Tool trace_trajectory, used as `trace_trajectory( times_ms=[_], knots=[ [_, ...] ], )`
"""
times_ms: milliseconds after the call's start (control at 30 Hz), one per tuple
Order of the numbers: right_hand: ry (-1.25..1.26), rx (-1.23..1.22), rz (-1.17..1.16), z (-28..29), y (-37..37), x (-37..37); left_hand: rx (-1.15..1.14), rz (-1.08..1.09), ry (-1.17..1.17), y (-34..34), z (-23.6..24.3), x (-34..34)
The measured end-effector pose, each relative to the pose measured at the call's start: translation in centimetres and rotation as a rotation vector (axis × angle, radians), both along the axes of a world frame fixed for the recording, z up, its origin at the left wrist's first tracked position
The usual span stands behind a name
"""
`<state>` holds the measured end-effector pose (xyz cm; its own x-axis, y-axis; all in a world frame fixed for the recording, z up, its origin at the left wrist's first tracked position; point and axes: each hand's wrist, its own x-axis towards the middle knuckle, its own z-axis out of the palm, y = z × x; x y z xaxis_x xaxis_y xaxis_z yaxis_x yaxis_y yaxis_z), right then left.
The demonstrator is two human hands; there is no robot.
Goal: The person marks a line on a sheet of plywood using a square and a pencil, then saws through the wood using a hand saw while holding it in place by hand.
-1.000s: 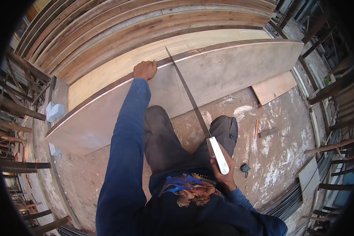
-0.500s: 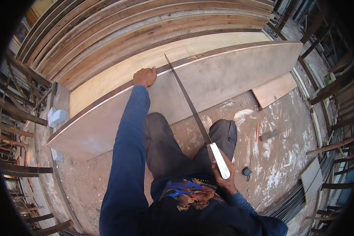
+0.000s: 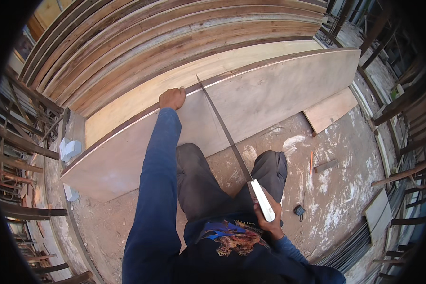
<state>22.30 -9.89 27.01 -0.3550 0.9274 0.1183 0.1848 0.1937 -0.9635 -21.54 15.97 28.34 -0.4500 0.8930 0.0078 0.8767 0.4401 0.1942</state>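
Observation:
My left hand (image 3: 172, 98) grips the dark top edge of a long panel (image 3: 284, 94) standing on its long side across in front of my knees. My right hand (image 3: 268, 212) is closed round the white handle of a hand saw (image 3: 228, 138) low at centre right. The long dark blade runs up and away across the top edge, a little right of my left hand, beside a faint line on the panel's face. A paler board (image 3: 104, 130) shows behind the panel.
Stacked planks (image 3: 184, 28) fill the far side. Right on the dusty floor are a plywood offcut (image 3: 329, 106), an orange pencil (image 3: 311, 162), a small wood block (image 3: 325, 166), a tape measure (image 3: 299, 211) and steel rods (image 3: 341, 253). Timber poles line both sides; white blocks (image 3: 70, 149) sit left.
The whole view has shifted, so the panel and hands appear lower. The saw has slid slightly toward me, its tip now less far past the top edge. Both hands keep their grip.

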Motion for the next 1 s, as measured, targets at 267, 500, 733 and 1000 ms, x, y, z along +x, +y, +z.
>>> trace_trajectory(
  times_ms=[267,500,733,1000],
  knots=[
    [0.174,0.239,-0.030,1.5,18.0,-14.5,-0.012,-0.043,0.002,0.0,-0.4,1.8],
    [-0.010,0.031,-0.044,0.9,1.0,-0.7,-0.011,-0.008,0.000,0.2,-0.9,-0.1],
    [0.140,0.157,-0.064,2.5,18.8,-14.7,-0.073,-0.061,-0.010,0.3,0.5,2.8],
    [0.007,0.010,-0.034,0.5,-0.5,0.6,-0.005,-0.006,-0.005,-0.7,-0.2,0.7]
  ],
)
